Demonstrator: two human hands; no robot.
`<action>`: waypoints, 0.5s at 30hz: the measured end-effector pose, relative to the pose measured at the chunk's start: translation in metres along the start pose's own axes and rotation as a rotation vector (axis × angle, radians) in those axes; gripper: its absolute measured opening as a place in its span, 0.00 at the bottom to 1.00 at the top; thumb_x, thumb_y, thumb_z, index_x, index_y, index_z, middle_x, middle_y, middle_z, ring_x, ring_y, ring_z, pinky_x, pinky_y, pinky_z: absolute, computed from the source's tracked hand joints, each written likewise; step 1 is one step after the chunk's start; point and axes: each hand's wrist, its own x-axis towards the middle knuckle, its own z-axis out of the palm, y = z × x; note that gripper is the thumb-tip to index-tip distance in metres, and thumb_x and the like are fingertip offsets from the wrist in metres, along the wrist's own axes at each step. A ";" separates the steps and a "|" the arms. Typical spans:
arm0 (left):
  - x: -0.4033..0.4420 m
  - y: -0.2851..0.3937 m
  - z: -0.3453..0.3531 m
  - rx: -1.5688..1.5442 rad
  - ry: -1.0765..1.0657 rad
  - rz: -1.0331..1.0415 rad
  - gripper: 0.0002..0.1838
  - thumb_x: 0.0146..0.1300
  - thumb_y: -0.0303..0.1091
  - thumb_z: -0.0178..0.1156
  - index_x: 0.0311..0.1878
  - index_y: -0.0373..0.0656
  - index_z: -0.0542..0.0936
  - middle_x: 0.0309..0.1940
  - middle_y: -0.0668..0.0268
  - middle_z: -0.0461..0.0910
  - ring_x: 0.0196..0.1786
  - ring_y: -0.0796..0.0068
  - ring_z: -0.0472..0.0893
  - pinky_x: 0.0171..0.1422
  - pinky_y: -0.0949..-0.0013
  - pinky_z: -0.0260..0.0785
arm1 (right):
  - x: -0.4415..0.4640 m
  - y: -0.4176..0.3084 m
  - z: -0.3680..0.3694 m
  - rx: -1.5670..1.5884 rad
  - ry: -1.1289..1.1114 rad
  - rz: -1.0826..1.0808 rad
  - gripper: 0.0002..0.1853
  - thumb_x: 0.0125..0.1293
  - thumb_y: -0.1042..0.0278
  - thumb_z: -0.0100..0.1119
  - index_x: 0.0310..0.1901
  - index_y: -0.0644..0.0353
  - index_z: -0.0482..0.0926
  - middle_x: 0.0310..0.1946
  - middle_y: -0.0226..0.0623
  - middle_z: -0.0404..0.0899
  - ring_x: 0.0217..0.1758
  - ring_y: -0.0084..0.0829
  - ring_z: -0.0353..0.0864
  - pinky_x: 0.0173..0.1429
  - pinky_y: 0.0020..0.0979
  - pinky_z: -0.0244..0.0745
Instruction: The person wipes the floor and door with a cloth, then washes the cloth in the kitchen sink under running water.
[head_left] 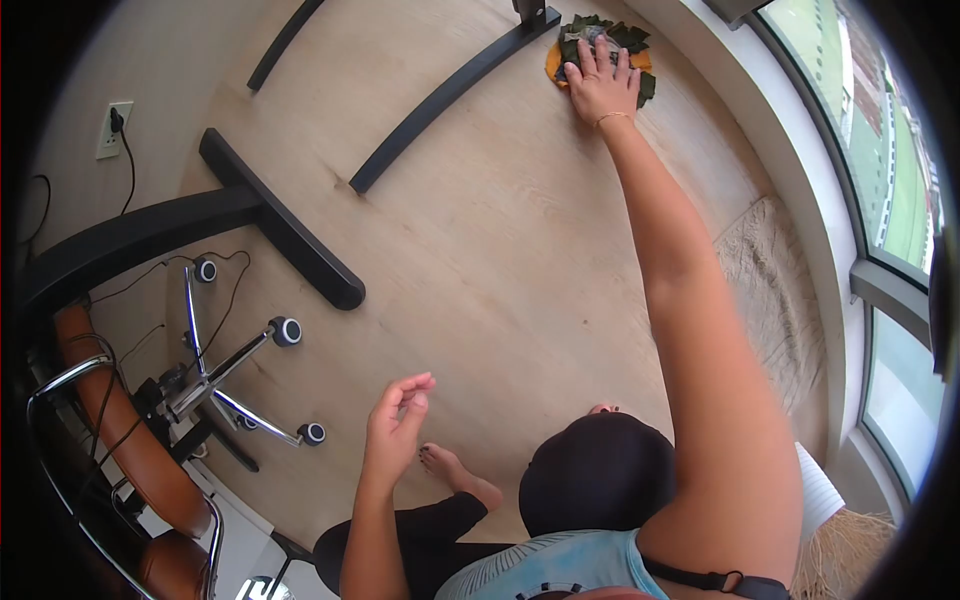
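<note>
Plainly, the rag (634, 38) lies on the floor (480, 270) at 1 o'clock in the view, beneath the right hand (603, 88). It is bunched and roughly round, so I cannot tell a long axis; its dark green flaps stick out toward 1 and 5 o'clock, with orange edges at 9 and 3. The right hand lies palm down on it, fingers straight and slightly spread toward 12 o'clock, thumb toward 10. At 7 o'clock the left hand (398, 420) hangs free, its fingers loosely bent, tips toward 1 o'clock. A dark bar (440, 105) at 12 o'clock runs up to just beside the rag. The desk leg (295, 240) stands at 10 o'clock, the chair (140, 430) at 8, the towel (775, 290) at 3, and the window (890, 130) at 2.
</note>
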 end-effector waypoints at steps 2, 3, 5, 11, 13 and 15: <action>0.006 0.007 -0.003 -0.031 0.055 0.037 0.14 0.70 0.33 0.50 0.55 0.37 0.73 0.49 0.62 0.78 0.54 0.75 0.74 0.61 0.71 0.62 | -0.051 -0.055 -0.007 0.025 0.002 -0.196 0.28 0.70 0.42 0.35 0.70 0.35 0.57 0.74 0.26 0.48 0.77 0.45 0.43 0.75 0.53 0.36; 0.009 0.009 -0.006 -0.025 0.060 0.030 0.14 0.70 0.33 0.50 0.55 0.37 0.73 0.49 0.62 0.78 0.54 0.75 0.74 0.61 0.71 0.62 | -0.082 -0.089 -0.003 0.077 0.017 -0.323 0.28 0.69 0.43 0.37 0.70 0.34 0.57 0.74 0.25 0.49 0.76 0.44 0.44 0.75 0.52 0.37; 0.017 0.016 -0.009 -0.090 0.091 0.099 0.14 0.70 0.31 0.51 0.55 0.36 0.74 0.49 0.62 0.78 0.53 0.75 0.75 0.60 0.72 0.65 | -0.150 -0.151 -0.009 0.177 -0.070 -0.551 0.27 0.69 0.45 0.39 0.69 0.35 0.59 0.73 0.24 0.50 0.76 0.42 0.45 0.75 0.51 0.35; 0.037 0.045 0.000 -0.019 -0.013 0.167 0.15 0.71 0.34 0.48 0.55 0.35 0.73 0.50 0.61 0.77 0.54 0.74 0.74 0.64 0.69 0.62 | -0.337 -0.109 -0.020 0.316 -0.425 -1.360 0.24 0.71 0.44 0.35 0.68 0.30 0.61 0.74 0.14 0.46 0.78 0.32 0.41 0.78 0.43 0.32; 0.045 0.052 -0.003 -0.015 -0.025 0.202 0.15 0.71 0.34 0.49 0.55 0.36 0.73 0.50 0.60 0.77 0.54 0.73 0.74 0.65 0.68 0.62 | -0.304 -0.036 -0.032 0.340 -0.370 -1.067 0.25 0.70 0.41 0.35 0.67 0.28 0.61 0.74 0.12 0.48 0.77 0.27 0.43 0.78 0.39 0.34; 0.045 0.049 -0.002 -0.014 -0.039 0.190 0.15 0.71 0.34 0.49 0.55 0.36 0.73 0.50 0.60 0.77 0.54 0.73 0.75 0.66 0.68 0.62 | -0.236 0.032 -0.058 0.113 -0.254 -0.634 0.26 0.69 0.39 0.37 0.68 0.26 0.59 0.73 0.13 0.49 0.76 0.28 0.46 0.77 0.40 0.39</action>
